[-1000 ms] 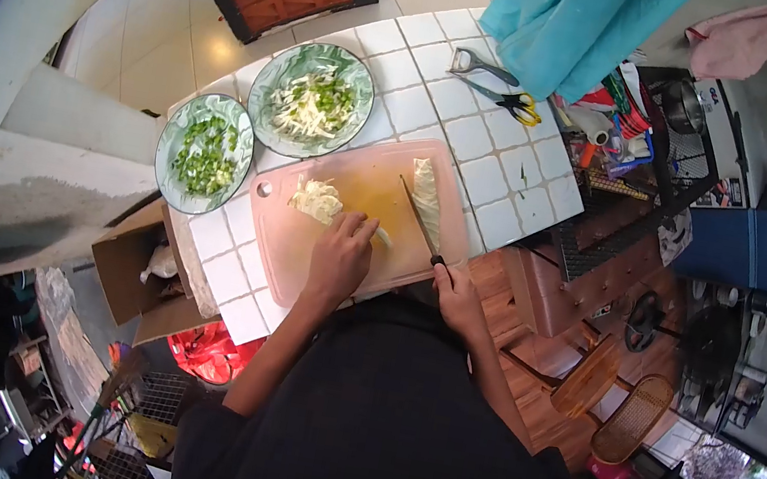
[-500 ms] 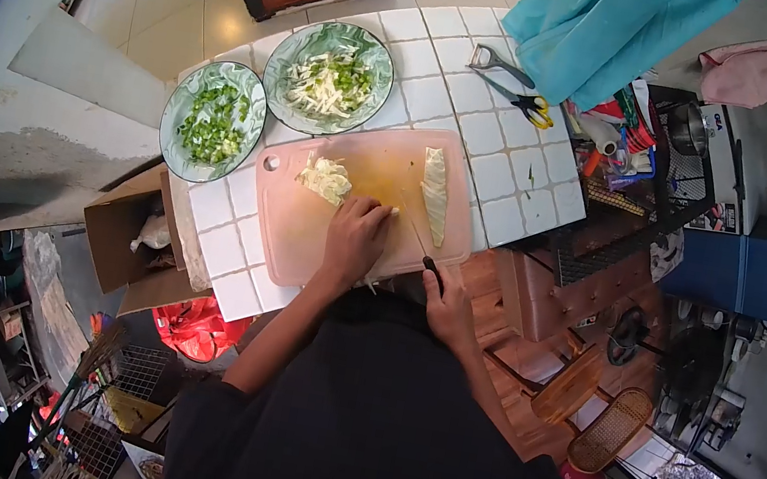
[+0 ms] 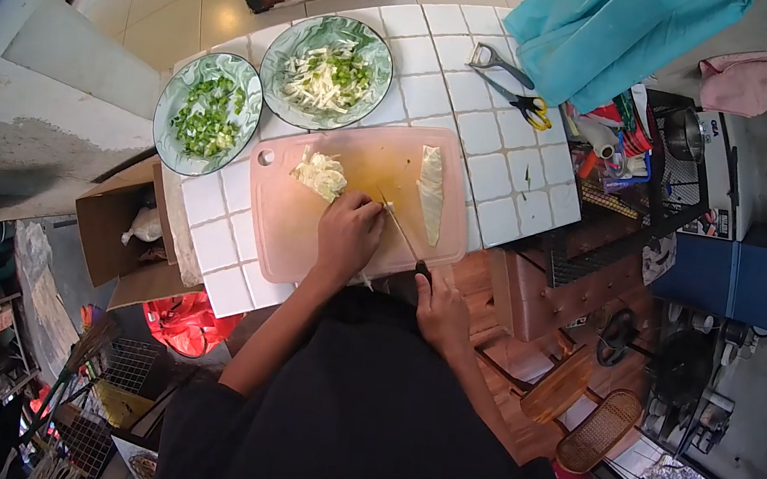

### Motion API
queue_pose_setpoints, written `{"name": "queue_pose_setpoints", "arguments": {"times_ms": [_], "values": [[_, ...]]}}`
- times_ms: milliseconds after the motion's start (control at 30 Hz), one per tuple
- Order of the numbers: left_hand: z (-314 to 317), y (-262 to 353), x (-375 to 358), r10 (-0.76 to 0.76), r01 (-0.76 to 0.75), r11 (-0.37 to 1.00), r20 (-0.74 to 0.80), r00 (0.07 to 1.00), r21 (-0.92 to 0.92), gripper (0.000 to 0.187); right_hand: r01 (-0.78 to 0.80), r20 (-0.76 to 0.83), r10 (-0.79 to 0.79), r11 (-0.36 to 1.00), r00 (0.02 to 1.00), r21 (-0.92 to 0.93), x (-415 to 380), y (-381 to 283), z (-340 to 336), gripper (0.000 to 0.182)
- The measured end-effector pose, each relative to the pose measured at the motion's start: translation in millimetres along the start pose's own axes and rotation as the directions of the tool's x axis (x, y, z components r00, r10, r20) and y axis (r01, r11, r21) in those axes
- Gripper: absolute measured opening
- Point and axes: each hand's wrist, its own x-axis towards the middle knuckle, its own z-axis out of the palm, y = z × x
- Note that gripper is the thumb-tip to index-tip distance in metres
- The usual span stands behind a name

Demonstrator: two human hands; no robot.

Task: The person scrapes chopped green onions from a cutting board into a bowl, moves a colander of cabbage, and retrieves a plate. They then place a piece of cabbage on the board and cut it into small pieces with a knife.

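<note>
From the head camera, the left hand (image 3: pixel 347 233) lies curled, knuckles up, on the pink plastic cutting board (image 3: pixel 288 234), pressing something hidden under its fingers (what it grips cannot be told). The right hand (image 3: pixel 438 305) is closed round the dark handle of a thin-bladed kitchen knife (image 3: pixel 402 233), whose blade slants up across the board to end just beside the left fingers.

On the board, a pile of pale shredded cabbage (image 3: pixel 320 173) sits just beyond the left hand, and a long pale cabbage wedge (image 3: pixel 429 207) lies to the right of the blade, near the board's right edge. Past the board stand two green patterned plates: one with chopped green vegetable (image 3: pixel 207 115), one with white and green strips (image 3: pixel 327 74). A metal peeler (image 3: pixel 495 59) and yellow-handled scissors (image 3: pixel 523 106) lie on the white tiled counter (image 3: pixel 516 175), under a hanging teal cloth (image 3: pixel 622 26).

The board's near edge overhangs the counter edge by the person's body; bare tiles lie open right of the board.
</note>
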Motion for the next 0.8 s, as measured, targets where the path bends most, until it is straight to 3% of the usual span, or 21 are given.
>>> {"name": "queue_pose_setpoints", "arguments": {"times_ms": [233,300,467,633,700,800], "values": [[4.2,-0.2,-3.0,0.007,-0.009,0.995,0.026,1.0,0.095,0.009,-0.027,0.028,0.025,0.999,0.999,0.045,2.2,-6.3,2.3,0.04],[4.8,-4.8,-4.6,0.075,-0.072,0.995,-0.04,0.996,0.07,0.01,-0.019,0.041,0.017,0.999,0.999,0.048,3.2,-6.2,-1.0,0.041],[5.6,-11.6,-4.1,0.066,-0.066,0.998,-0.037,0.997,-0.011,0.011,-0.043,0.096,0.042,0.999,0.995,0.013,8.0,-4.4,-2.8,0.041],[7.5,-13.3,-4.9,0.042,-0.045,0.997,-0.046,0.998,-0.067,0.011,-0.058,0.066,0.057,0.998,0.996,0.012,15.8,-9.9,3.8,0.038],[8.6,-13.0,-5.0,0.05,-0.062,0.994,-0.135,0.99,-0.087,0.008,-0.054,0.036,0.052,0.997,0.998,0.058,9.7,-7.8,9.1,0.037],[5.3,-10.8,-4.2,0.02,-0.025,0.997,-0.075,0.997,-0.068,0.007,-0.066,-0.01,0.067,0.993,0.998,0.102,-0.2,1.0,11.6,0.037]]}}
